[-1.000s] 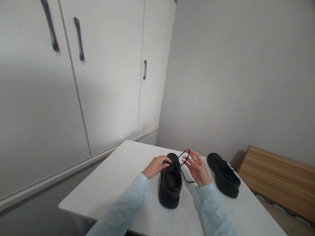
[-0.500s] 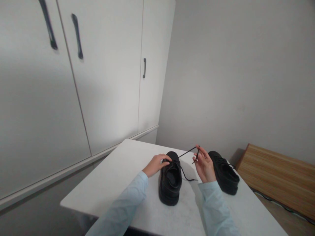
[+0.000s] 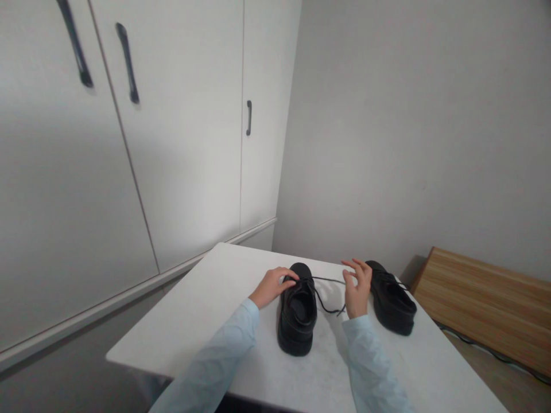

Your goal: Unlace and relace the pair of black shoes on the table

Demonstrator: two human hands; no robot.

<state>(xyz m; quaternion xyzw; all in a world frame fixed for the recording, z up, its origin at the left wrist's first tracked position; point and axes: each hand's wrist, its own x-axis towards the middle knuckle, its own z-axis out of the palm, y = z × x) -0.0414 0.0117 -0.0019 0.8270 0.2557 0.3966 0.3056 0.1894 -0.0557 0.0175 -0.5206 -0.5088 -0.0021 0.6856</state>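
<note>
A black lace-up shoe [image 3: 296,335] rests on the white table with its toe pointing away from me. My left hand [image 3: 273,287] is at its left side near the eyelets, thumb and forefinger pinched on the shoelace. From the eyelets one black lace end [image 3: 328,279] stretches right to my right hand [image 3: 358,288], whose fingers are apart, with the lace beside the thumb. Another loose lace end [image 3: 321,301] curves down to the tabletop. A second black shoe [image 3: 394,307] stands just right of my right hand, its laces on top.
The white table [image 3: 172,327] carries both shoes. Behind it is a grey wall [image 3: 387,143], and on the left are white cupboard doors [image 3: 185,132] with dark handles. A wood-grain board [image 3: 486,298] lies past the table's right edge, with a cable below it.
My right hand has opened its fingers and let go of the lace, which has dropped from a raised, taut line to a lower, slack one. My left hand stays at the shoe.
</note>
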